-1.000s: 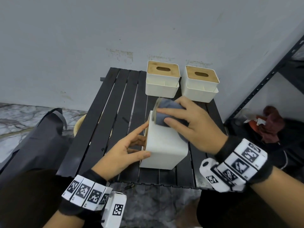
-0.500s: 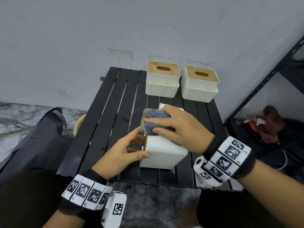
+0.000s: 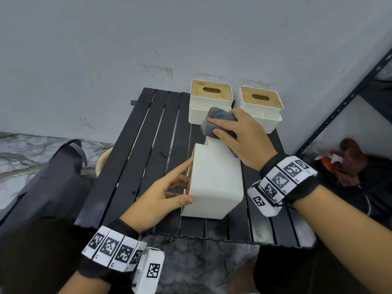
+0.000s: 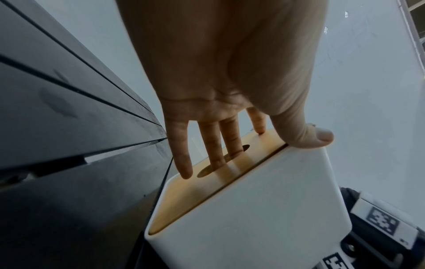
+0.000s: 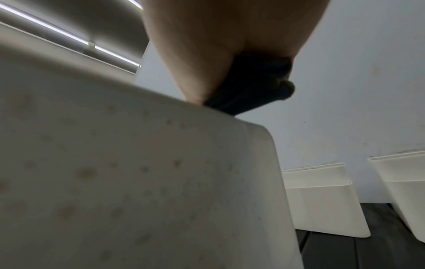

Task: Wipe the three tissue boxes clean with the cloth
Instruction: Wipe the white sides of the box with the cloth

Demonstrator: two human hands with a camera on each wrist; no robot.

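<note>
- Black slats of the table (image 3: 148, 145) carry all three boxes, before a grey wall (image 3: 106, 49); we go from left to right.
- Our left hand (image 3: 163, 194) steadies the near box (image 3: 214, 183). Its fingers are nearly straight against the wooden lid (image 4: 207, 183), two tips reach into the oval slot, and the thumb hooks over the white edge.
- This box lies on its side near the front of the table. Its lid points to the left, and its long axis runs from us toward the wall.
- Our right hand (image 3: 241, 136) is curled around the folded grey cloth (image 3: 216, 122) and presses it on the far end of the upper face.
- Half a second ago the cloth was nearer to us and more to the left, so the stroke has travelled away along the long axis. We judge that this face is almost covered; faint brown spots show on the right side face, so another face probably waits.
- Two more boxes (image 3: 211, 100) (image 3: 261, 109) stand upright at the wall, lids up, beside each other; the cloth touches neither.
</note>
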